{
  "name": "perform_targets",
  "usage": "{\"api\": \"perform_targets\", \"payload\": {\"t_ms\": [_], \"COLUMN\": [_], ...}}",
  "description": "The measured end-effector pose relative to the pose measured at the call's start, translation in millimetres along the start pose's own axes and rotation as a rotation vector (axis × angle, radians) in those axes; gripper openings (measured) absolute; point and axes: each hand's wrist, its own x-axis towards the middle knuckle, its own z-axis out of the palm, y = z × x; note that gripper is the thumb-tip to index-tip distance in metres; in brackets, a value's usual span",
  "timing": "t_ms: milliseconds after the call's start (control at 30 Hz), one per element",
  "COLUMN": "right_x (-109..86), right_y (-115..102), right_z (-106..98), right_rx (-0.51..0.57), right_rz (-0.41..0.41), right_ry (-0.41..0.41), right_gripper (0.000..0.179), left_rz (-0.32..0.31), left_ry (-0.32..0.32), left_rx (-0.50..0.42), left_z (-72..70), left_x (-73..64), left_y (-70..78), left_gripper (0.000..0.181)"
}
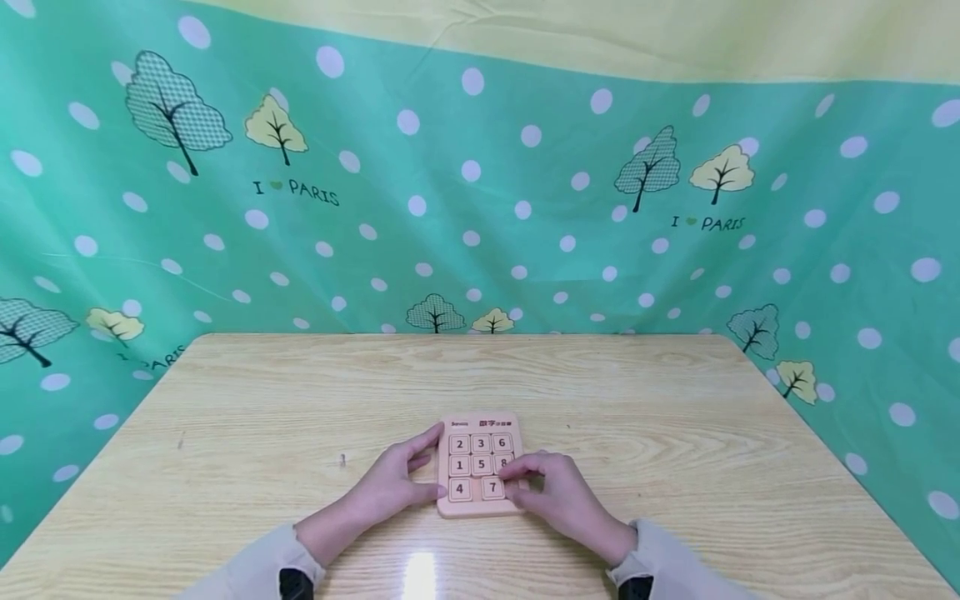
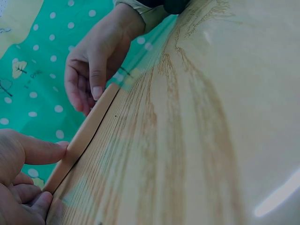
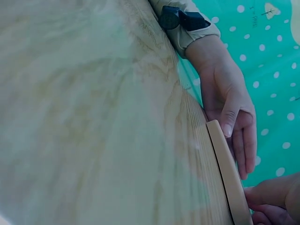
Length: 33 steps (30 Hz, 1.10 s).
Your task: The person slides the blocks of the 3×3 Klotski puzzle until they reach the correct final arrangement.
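A pink sliding number puzzle [image 1: 478, 509] lies flat on the table. My left hand [image 1: 392, 477] holds its left side, index finger by the upper corner and thumb at the lower one. Over the right side is my right hand [image 1: 557, 493], its fingertips touching the board beside the 7 tile [image 1: 492, 488] and partly covering the 8 tile [image 1: 504, 462]. The 7 sits midway between two columns, with a gap between it and the 4 tile [image 1: 460, 489]. Both wrist views show the puzzle edge-on, its tiles hidden.
The wood-grain table [image 1: 300, 400] extends around the puzzle on all sides. Behind and beside it hangs a green dotted cloth [image 1: 450, 225] printed with trees. Light reflects off the tabletop near the front edge.
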Motion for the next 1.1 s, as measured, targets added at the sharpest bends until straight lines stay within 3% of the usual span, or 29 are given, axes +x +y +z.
{"api": "perform_targets", "payload": {"t_ms": [600,867,1100], "right_x": [2.6,7.3,14.8], "right_y": [-1.2,3.1,11.0], "right_z": [8.6,1.2,-7.7], "right_rx": [0.127,0.131,0.144], "right_rz": [0.000,0.005,0.050], "right_ry": [-0.013,-0.031,0.008], "right_gripper": [0.019,0.018,0.024], "left_rz": [-0.003,0.000,0.002], "left_ry": [0.005,0.003,-0.005], "left_rx": [-0.006,-0.008,-0.009], "left_z": [0.1,0.7,0.0], "left_x": [-1.3,-0.2,0.5], "left_y": [0.6,-0.7,-2.2], "left_gripper": [0.087,0.086,0.087]}}
